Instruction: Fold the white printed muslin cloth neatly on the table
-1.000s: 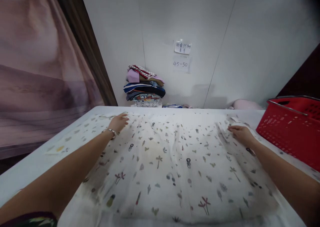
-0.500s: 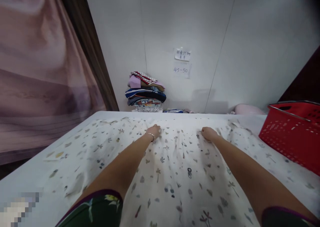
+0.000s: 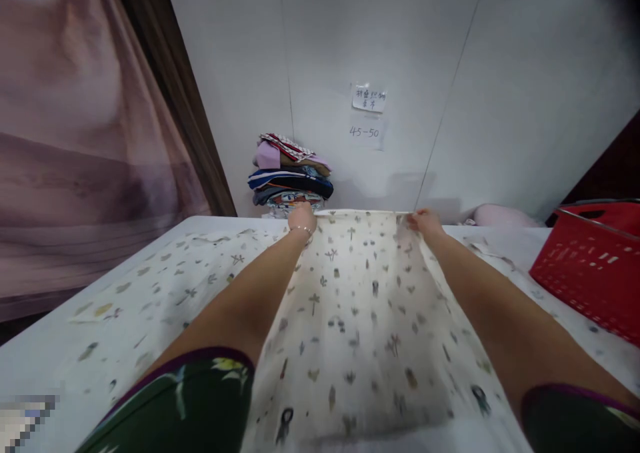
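A white cloth (image 3: 350,306) printed with small plants and palm trees stretches from the far side of the table towards me. My left hand (image 3: 303,220) is closed on the left end of its far edge, which is pulled straight and raised off the table. At the right end of that edge, my right hand (image 3: 426,223) pinches the fabric, slightly blurred. Between my hands the cloth hangs taut, sloping down towards me. More of the same patterned fabric lies spread on both sides of my arms, partly hidden under them.
A red perforated basket (image 3: 590,266) with a metal handle stands at the right. Behind the table's far edge rises a stack of folded fabrics (image 3: 290,173). Handwritten notes (image 3: 367,116) are stuck on the wall, and a pink curtain (image 3: 100,140) hangs at the left.
Both hands have gone up with the cloth's far edge, lifting it off the table between them. The cloth is now stretched. The view has shifted slightly.
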{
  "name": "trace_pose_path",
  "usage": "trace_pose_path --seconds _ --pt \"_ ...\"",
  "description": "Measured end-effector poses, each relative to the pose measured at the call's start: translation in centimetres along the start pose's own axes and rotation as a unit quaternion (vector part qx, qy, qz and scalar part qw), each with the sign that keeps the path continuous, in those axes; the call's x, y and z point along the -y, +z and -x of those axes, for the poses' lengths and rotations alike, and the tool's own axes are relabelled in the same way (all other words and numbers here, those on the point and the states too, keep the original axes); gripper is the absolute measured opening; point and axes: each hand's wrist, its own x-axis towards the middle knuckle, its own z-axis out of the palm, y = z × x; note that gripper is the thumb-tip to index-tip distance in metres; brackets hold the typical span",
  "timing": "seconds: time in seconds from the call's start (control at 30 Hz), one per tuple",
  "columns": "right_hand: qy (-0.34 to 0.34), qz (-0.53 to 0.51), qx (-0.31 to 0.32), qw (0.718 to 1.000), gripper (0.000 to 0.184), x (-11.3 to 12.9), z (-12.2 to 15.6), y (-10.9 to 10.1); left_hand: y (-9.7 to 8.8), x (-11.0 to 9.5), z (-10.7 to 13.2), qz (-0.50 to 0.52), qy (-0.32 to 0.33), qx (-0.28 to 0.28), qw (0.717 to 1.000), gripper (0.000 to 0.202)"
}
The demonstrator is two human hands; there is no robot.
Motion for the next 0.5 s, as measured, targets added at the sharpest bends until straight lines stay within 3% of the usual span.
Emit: trace_pose_path --seconds 0.07,0.13,0.27,0.4,0.5 --pt "-0.017 -0.018 -0.014 1.0 0.055 1.0 -0.7 1.2 0.2 -1.1 -1.0 0.02 -0.001 0.002 1.0 0.039" --pt "-0.042 -0.027 0.003 0.999 0.061 1.1 0.2 2.3 0.9 -1.8 -0.3 0.042 0.026 0.01 0.999 0.051" --pt "-0.098 -0.016 0.076 0.992 0.041 -0.9 6.0 2.5 1.4 -0.3 5.4 0.076 0.107 0.038 0.991 0.048" --pt "-0.144 0.042 0.117 0.982 0.024 -5.6 13.9 -2.0 -0.8 5.0 14.3 0.094 0.182 0.067 0.977 0.036" --pt "-0.125 0.072 0.036 0.989 0.027 -12.1 19.2 -7.7 -2.5 9.9 22.3 0.077 0.201 0.051 0.975 0.038"
